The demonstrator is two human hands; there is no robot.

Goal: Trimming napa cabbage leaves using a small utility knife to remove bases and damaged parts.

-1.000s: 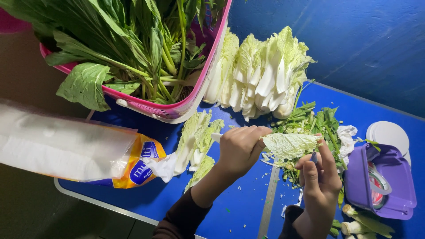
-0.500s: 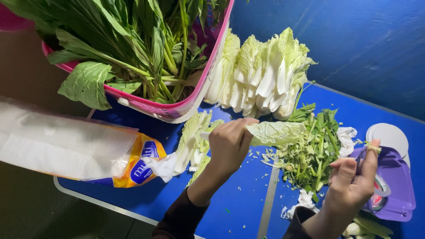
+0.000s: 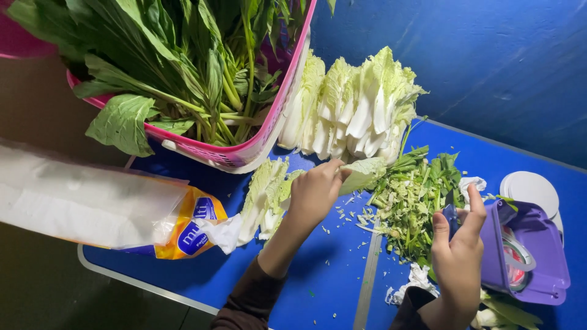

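Meanwhile the right hand (image 3: 457, 244) had drawn off from the leaf (image 3: 361, 174), which it had been working against a second before, and stood apart near the purple box (image 3: 531, 256), its fingers closed round a small blade (image 3: 450, 214) held upright. That left the left hand (image 3: 315, 192) alone with the leaf, pinching it by the stem end and carrying it up and away toward the cut cabbage (image 3: 354, 107), clear of the scraps (image 3: 409, 201). The trimming of that leaf looked finished, judging by the parted hands and the fresh bits scattered on the table (image 3: 318, 287).

The leaf was pale green, crinkled and limp, with a white rib. The scraps were a loose heap of chopped stems and torn green shreds. The cabbage halves showed thick white ribs and frilled yellow-green edges, and more pale pieces (image 3: 266, 189) lay just left of the hand. A pink slatted basket (image 3: 244, 153) held long-stemmed, broad, smooth leaves. A soft plastic bag (image 3: 104, 211), clear with a yellow end, lay at the left. The table was smooth, hard and blue; a round white lid (image 3: 529, 189) sat behind the box.
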